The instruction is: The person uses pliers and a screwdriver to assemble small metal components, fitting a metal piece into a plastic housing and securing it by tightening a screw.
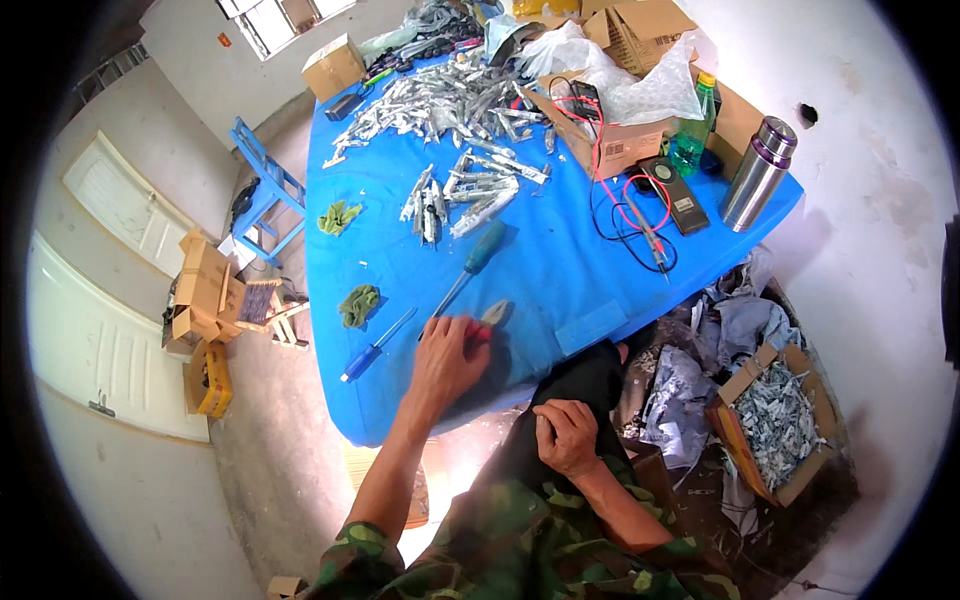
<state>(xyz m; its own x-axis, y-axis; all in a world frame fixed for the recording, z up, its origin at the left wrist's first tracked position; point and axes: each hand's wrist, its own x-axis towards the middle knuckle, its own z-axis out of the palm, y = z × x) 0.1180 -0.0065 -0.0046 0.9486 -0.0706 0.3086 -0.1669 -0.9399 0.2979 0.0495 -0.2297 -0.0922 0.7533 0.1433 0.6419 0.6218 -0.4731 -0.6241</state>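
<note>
left hand (447, 358) on red-handled pliers (487, 320), blue table (560, 270)

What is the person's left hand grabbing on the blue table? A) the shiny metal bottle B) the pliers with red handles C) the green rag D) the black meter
B: the left hand lies over the red handles of the pliers near the front edge of the blue table, while the right hand rests on the person's lap.

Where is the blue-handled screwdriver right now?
In the head view, the blue-handled screwdriver lies on the blue table, just left of the left hand and below a green rag.
</note>
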